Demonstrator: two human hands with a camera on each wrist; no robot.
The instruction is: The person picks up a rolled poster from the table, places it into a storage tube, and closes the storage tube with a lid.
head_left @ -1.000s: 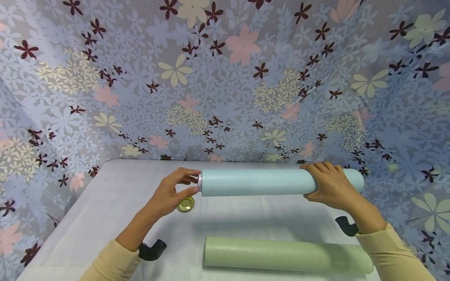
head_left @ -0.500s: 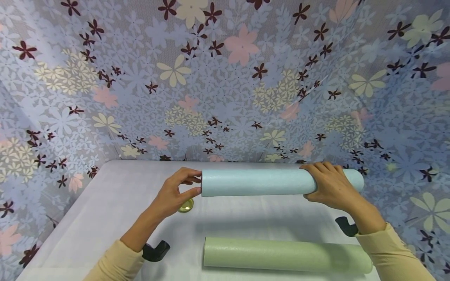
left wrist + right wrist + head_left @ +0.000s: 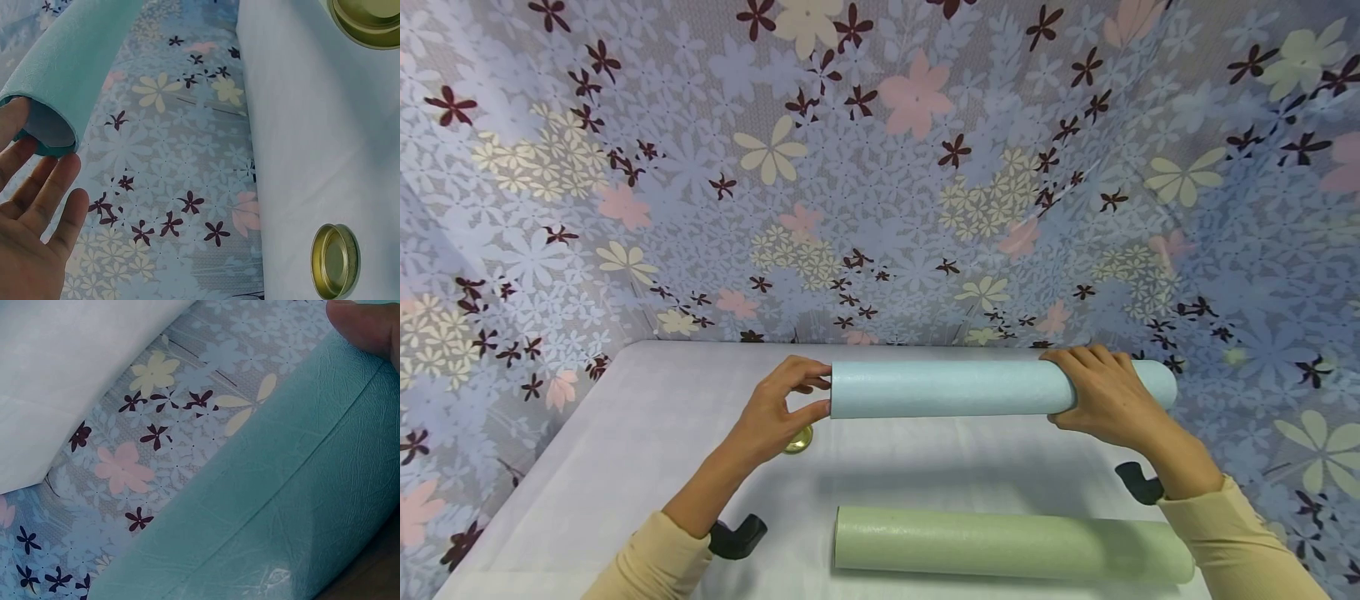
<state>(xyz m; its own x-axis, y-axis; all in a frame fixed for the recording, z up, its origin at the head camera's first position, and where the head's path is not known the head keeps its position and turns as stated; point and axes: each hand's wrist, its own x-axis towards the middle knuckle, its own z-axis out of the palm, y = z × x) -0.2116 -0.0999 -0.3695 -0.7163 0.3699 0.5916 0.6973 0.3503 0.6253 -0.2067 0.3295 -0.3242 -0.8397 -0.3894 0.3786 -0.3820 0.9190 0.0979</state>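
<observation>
Head view: right hand (image 3: 1101, 400) wraps the blue roll (image 3: 940, 388) near its right end, holding it level above the table (image 3: 625, 433). Left hand (image 3: 775, 412) sits at the roll's left end, fingers (image 3: 56, 187) loosely spread, touching the rim, gripping nothing. Judgement: roll lifted and steadied; nothing shows at the end opening. Green roll (image 3: 1000, 546) lies nearer the person; gold cap (image 3: 801, 437) just beneath left hand. White table, floral cloth (image 3: 880, 167) behind.
</observation>
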